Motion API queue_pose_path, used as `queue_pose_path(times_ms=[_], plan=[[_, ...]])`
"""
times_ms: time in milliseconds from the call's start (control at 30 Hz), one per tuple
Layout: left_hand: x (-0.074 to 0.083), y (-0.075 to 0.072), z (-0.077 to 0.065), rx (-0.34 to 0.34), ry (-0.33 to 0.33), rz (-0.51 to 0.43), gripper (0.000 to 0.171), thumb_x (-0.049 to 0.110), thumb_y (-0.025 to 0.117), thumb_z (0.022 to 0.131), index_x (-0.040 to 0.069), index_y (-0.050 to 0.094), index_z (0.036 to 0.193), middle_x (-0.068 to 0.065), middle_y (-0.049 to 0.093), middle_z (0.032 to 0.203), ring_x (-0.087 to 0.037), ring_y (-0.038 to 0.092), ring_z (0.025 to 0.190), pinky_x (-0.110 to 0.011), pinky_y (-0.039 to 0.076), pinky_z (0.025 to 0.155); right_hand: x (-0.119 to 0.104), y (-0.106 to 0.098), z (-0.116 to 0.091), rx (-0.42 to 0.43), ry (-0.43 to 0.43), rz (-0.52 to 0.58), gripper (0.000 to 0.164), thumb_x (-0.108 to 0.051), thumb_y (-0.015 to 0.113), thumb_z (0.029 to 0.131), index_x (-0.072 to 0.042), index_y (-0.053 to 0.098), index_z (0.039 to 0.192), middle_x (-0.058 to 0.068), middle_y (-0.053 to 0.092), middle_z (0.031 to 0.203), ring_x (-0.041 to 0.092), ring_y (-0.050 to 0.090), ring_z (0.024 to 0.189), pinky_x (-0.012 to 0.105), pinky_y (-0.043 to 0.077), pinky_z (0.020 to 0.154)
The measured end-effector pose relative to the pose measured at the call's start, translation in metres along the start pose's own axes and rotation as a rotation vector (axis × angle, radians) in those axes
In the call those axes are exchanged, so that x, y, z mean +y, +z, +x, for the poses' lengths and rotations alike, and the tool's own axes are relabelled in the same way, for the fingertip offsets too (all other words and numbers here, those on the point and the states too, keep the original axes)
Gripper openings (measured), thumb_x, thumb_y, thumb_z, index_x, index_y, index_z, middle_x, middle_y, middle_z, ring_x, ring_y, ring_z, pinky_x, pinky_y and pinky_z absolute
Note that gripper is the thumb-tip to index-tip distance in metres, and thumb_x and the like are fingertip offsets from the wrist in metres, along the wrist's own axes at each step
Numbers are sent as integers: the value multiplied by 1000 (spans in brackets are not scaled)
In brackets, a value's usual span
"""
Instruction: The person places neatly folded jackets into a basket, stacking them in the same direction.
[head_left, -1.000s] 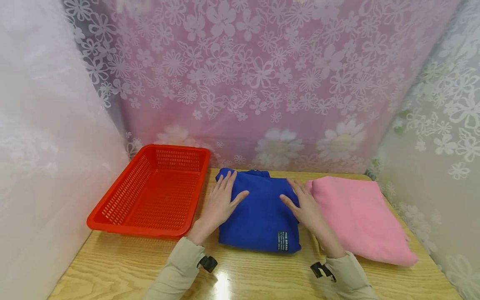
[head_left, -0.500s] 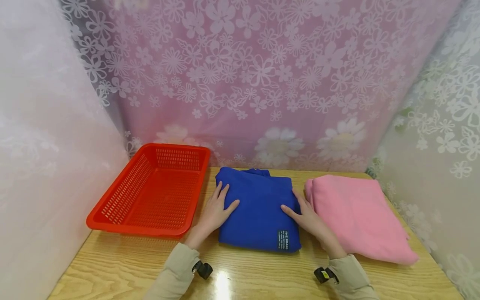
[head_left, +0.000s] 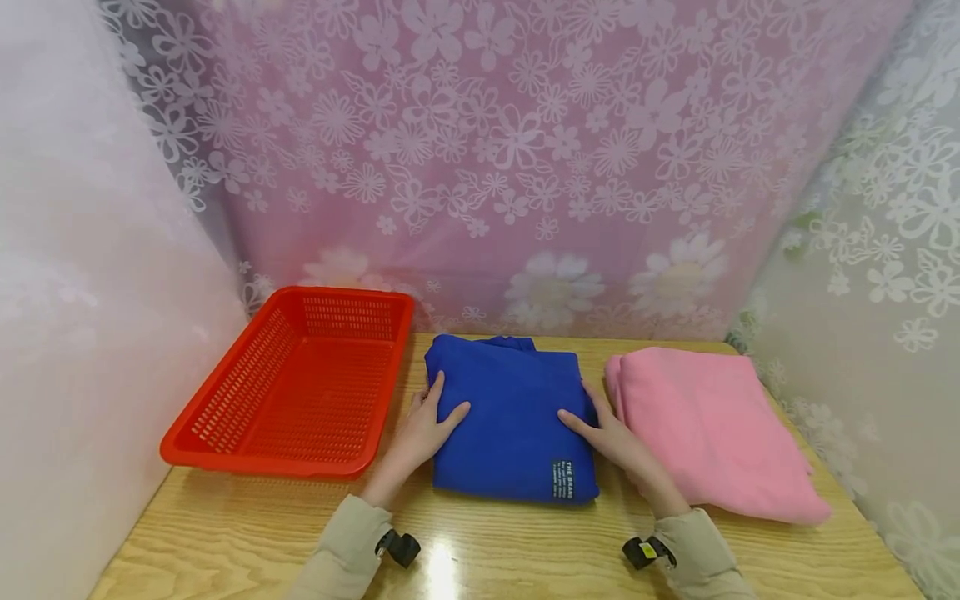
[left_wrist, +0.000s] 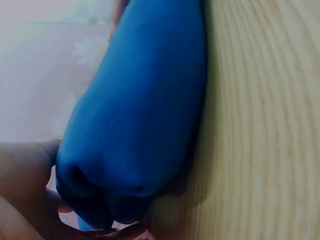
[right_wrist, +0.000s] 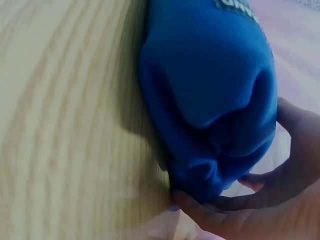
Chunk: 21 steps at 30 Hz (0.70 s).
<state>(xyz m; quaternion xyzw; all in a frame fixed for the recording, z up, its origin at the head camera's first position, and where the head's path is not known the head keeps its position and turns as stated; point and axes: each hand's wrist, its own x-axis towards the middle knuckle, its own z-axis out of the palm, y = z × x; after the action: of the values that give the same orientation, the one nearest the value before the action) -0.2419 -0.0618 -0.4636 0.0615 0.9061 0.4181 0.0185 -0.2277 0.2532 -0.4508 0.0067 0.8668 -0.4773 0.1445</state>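
folded blue garment (head_left: 510, 417) in the head view: lying flat on the tabletop (head_left: 517, 558), dead centre, between the red plastic basket (head_left: 262, 464) and the folded pink garment (head_left: 720, 433), its dark label (head_left: 563, 480) at the near right corner.
left hand (head_left: 423, 429) in the head view: down from the top face to the left edge now, thumb on the cloth, fingers bent over the side.
right hand (head_left: 617, 437) in the head view: a mirror of that on the right edge; a second ago both lay spread across the top.
change at the edges: here we are, smoothing seems to have given way to a two-sided hold; the bundle looks ready to be handled as one piece, though no lift shows.
red plastic basket in the head view: nothing lying in it, well apart from the pink garment.
left wrist view: thumb against the upper face, fingers round the folded end near the tabletop, so the left hand is gripping the blue bundle.
right wrist view: same story, thumb above, fingertips low by the wood, the right hand gripping a loosely gathered end; how firmly, i cannot tell.
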Motion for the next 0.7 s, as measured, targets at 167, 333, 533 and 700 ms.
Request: queue_pose_path(times_ms=[167,333,533,700], plan=[[-2,-2,0,-80,-47,-162,83,47,58,101,13,18,164,-29,33,159,-52,39,140,-68,32,111,0,2,1,12,-11,64,100,-56,63,96,-22,-1,165,25,4,167,46,9,153,63,17,120],[-6,-1,2,-153,-82,-367,82,43,60,101,18,14,165,-26,23,164,-52,29,145,-70,25,113,-1,1,1,-6,-2,159,97,-48,65,97,-22,0,165,26,7,166,47,17,151,63,26,117],[-11,-1,5,-173,-138,-550,78,39,62,101,25,18,164,-22,11,167,-51,21,148,-72,20,114,0,2,0,-33,11,241,95,-42,65,99,-26,-2,165,26,3,167,51,27,147,63,36,111],[-15,1,6,-182,-153,-618,78,39,62,101,28,18,163,-20,7,168,-50,19,149,-70,19,116,1,3,-1,-58,-22,311,90,-36,64,101,-34,0,164,24,1,167,53,31,144,66,38,108]])
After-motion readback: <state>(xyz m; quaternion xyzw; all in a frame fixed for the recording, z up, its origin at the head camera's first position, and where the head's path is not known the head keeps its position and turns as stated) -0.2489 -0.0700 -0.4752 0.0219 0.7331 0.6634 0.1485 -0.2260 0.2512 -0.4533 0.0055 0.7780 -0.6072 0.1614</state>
